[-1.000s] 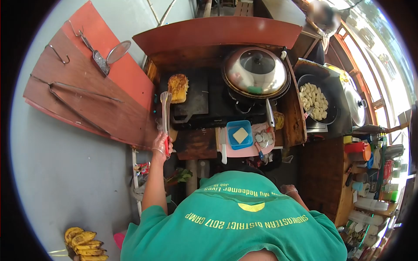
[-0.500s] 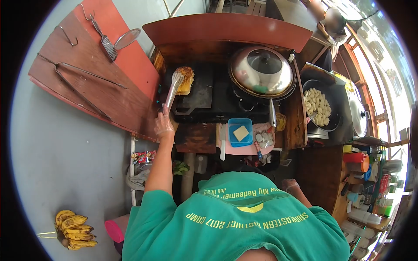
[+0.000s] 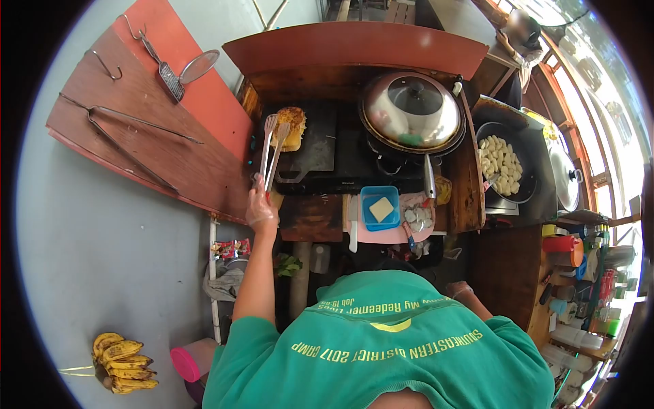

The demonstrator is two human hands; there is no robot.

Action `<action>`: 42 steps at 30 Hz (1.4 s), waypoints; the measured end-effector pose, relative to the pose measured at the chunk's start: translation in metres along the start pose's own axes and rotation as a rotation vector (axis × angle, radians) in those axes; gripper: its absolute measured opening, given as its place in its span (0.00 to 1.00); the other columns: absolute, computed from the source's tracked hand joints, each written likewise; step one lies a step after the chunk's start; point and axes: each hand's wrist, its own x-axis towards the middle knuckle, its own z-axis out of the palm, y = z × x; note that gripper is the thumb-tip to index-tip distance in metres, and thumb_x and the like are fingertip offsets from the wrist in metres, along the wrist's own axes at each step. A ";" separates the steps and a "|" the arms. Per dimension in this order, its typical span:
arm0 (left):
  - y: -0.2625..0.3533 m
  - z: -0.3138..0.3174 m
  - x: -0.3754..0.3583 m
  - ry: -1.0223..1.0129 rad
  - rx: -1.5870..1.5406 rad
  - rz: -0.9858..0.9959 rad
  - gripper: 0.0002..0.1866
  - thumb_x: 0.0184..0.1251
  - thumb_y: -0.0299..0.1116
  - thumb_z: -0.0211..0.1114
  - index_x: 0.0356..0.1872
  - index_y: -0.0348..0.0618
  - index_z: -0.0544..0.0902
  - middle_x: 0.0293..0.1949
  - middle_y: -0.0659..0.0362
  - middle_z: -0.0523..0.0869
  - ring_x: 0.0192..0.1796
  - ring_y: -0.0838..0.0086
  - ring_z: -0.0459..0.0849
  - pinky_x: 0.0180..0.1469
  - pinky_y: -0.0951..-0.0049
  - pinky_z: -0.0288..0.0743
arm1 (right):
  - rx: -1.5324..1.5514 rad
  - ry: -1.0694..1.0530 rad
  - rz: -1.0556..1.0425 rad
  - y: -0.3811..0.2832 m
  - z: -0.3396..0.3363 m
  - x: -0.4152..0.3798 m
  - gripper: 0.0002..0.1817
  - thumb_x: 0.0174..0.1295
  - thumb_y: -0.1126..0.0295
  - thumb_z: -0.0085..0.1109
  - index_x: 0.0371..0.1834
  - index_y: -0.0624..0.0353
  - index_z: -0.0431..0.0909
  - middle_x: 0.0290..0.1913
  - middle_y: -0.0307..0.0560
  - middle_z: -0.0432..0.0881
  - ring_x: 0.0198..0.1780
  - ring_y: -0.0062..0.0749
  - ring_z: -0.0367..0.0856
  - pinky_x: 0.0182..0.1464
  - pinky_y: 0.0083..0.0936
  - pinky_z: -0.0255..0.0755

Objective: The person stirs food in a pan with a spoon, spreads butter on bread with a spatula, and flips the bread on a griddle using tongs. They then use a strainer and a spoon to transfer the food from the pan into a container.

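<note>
My left hand (image 3: pixel 261 208), in a clear plastic glove, is closed on metal tongs (image 3: pixel 274 153). The tongs' arms are spread apart. One tip lies over the left side of a browned piece of bread (image 3: pixel 291 126), the other just beside its left edge. That bread, with pale shreds along its edge, sits on a black griddle (image 3: pixel 317 140). Low by my right side hangs my right hand (image 3: pixel 460 290), also gloved; its fingers are too hidden to read. Nearest to it are the pink board and the dark space under the counter.
A lidded pan (image 3: pixel 412 112) stands right of the griddle, its handle pointing towards me. In front are a knife (image 3: pixel 353 228) and a blue container (image 3: pixel 379 221) with a pale block. A wok (image 3: pixel 531 184) of pale pieces stands further right. Another person (image 3: pixel 523 58) is at back right.
The tongs have opened; their arms were close together over the bread and now stand apart. The view has shifted slightly. My right hand stays low at my side.
</note>
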 end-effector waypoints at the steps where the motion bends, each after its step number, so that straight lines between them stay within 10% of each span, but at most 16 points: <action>1: -0.004 0.010 0.002 -0.003 0.001 0.001 0.38 0.57 0.21 0.63 0.72 0.58 0.66 0.43 0.54 0.77 0.44 0.54 0.82 0.42 0.55 0.78 | -0.107 -0.003 -0.054 -0.002 -0.004 -0.005 0.13 0.57 0.70 0.60 0.44 0.60 0.84 0.46 0.54 0.86 0.50 0.44 0.86 0.45 0.39 0.81; 11: -0.038 0.024 -0.061 -0.034 0.129 0.137 0.33 0.60 0.23 0.62 0.69 0.52 0.69 0.43 0.55 0.81 0.37 0.58 0.83 0.41 0.59 0.79 | 0.545 0.352 -0.089 0.075 0.134 0.142 0.11 0.56 0.69 0.59 0.42 0.56 0.82 0.44 0.49 0.86 0.49 0.43 0.86 0.47 0.38 0.80; 14: -0.057 0.012 -0.085 -0.153 -0.461 -0.131 0.30 0.62 0.24 0.62 0.68 0.47 0.70 0.39 0.55 0.83 0.26 0.68 0.82 0.27 0.66 0.79 | 0.312 0.364 -0.228 0.057 0.137 0.131 0.11 0.56 0.69 0.59 0.42 0.56 0.83 0.43 0.50 0.87 0.48 0.45 0.86 0.47 0.38 0.80; 16: -0.062 -0.008 -0.088 -0.577 -1.360 -0.640 0.25 0.66 0.29 0.61 0.65 0.43 0.72 0.37 0.55 0.83 0.19 0.78 0.76 0.15 0.76 0.72 | 0.108 0.165 -0.048 -0.003 0.051 0.053 0.11 0.57 0.69 0.58 0.42 0.56 0.83 0.43 0.51 0.87 0.48 0.45 0.86 0.47 0.39 0.80; 19: -0.078 -0.009 -0.082 -0.761 -1.519 -0.637 0.20 0.69 0.35 0.60 0.60 0.41 0.74 0.36 0.53 0.83 0.18 0.81 0.74 0.11 0.80 0.67 | -0.015 0.052 0.032 -0.047 0.003 -0.001 0.10 0.57 0.66 0.59 0.41 0.55 0.84 0.42 0.51 0.87 0.46 0.45 0.87 0.45 0.39 0.81; 42: -0.057 0.065 0.046 -0.766 -1.504 -0.742 0.12 0.69 0.41 0.65 0.47 0.48 0.80 0.32 0.59 0.84 0.21 0.77 0.78 0.17 0.76 0.71 | 0.145 0.171 0.116 -0.128 0.022 -0.001 0.10 0.53 0.64 0.61 0.37 0.52 0.84 0.41 0.51 0.87 0.47 0.45 0.86 0.48 0.40 0.79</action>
